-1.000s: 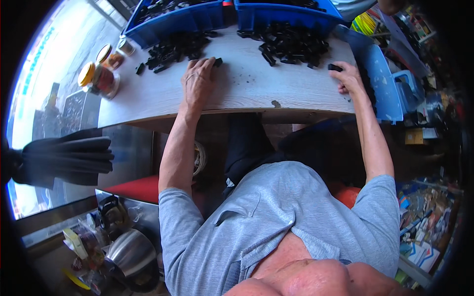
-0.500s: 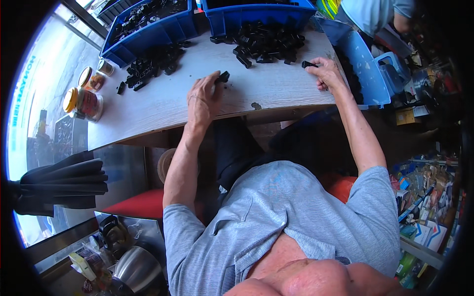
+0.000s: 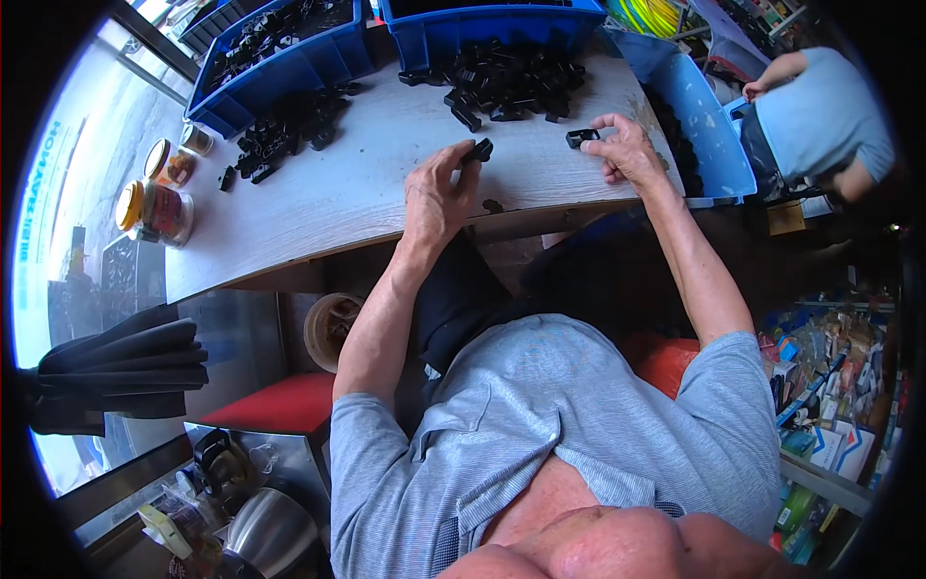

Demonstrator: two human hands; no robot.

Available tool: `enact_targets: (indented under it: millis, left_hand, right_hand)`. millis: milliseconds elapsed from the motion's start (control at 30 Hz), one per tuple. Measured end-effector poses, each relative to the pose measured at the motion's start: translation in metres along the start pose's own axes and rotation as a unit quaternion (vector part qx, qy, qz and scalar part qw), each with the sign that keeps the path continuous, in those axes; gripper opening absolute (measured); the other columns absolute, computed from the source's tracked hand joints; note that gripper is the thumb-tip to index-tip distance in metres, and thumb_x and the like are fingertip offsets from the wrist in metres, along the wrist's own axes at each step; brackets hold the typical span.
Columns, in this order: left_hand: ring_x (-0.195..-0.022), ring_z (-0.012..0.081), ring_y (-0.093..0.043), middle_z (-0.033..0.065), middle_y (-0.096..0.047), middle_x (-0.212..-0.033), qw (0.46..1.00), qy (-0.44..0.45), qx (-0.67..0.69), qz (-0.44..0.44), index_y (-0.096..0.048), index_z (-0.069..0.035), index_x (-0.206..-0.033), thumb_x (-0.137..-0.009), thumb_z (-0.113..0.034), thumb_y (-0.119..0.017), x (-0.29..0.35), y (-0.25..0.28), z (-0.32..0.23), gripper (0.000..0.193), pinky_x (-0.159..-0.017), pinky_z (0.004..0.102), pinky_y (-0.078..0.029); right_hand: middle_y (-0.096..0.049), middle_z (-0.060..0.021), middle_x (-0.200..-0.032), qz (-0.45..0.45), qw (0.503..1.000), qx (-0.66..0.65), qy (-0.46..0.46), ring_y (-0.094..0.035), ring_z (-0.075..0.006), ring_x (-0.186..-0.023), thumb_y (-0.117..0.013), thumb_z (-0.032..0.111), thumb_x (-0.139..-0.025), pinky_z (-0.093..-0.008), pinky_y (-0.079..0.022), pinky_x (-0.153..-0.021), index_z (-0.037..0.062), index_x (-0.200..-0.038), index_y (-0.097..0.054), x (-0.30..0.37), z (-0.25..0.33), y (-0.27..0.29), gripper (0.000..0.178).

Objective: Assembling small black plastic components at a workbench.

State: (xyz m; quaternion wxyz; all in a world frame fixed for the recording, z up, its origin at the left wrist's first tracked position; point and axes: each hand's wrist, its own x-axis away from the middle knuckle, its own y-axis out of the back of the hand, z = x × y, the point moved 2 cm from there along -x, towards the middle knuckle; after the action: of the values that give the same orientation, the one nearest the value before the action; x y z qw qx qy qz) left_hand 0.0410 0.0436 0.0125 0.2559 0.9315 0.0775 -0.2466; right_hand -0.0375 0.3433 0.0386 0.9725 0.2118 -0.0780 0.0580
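My left hand (image 3: 439,198) pinches a small black plastic part (image 3: 478,151) above the white table (image 3: 367,183). To its right, my right hand (image 3: 627,152) grips another black plastic part (image 3: 582,138) between thumb and fingers, and an opening shows in that piece. The two parts are apart, with a stretch of table between them. Just beyond my hands lies a heap of black parts (image 3: 516,82). A second heap of black parts (image 3: 289,130) spreads out at the left.
Two blue bins (image 3: 280,72) (image 3: 492,31) stand along the far side, and a light blue bin (image 3: 709,125) sits at the right edge. Lidded jars (image 3: 159,212) line the left edge. A person (image 3: 820,116) in a light blue shirt bends over at the far right.
My left hand has moved right with its black part, closer to my right hand. The right hand's part has shifted slightly left and turned. The other person has moved right and further into view.
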Motion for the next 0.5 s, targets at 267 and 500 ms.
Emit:
enact_targets:
  millis: [267,500]
  left_hand:
    - [-0.088,0.0228,-0.074,0.0179,-0.073,-0.107,0.999,-0.044,0.004,0.015,-0.070,0.000,-0.119,-0.090,-0.002,-0.069,-0.016,-0.038,-0.014,0.029,-0.069,0.0337,-0.060]
    - [-0.101,0.0304,-0.068,0.0112,-0.073,-0.111,0.980,-0.145,-0.103,0.089,-0.072,-0.008,-0.116,-0.085,-0.008,-0.069,-0.036,-0.071,-0.026,0.031,-0.089,0.0389,-0.055]
  right_hand:
    - [-0.047,0.0039,-0.060,0.018,0.993,0.103,-0.056,-0.047,-0.0072,-0.044,-0.078,0.013,-0.083,-0.0228,-0.039,-0.039,0.0070,-0.111,-0.063,0.001,0.017,-0.010,0.032]
    - [-0.050,0.0003,-0.060,0.064,0.993,0.084,-0.048,-0.045,-0.0092,-0.041,-0.069,0.008,-0.084,-0.0246,-0.037,-0.038,0.0084,-0.117,-0.067,0.009,0.019,-0.027,0.033]
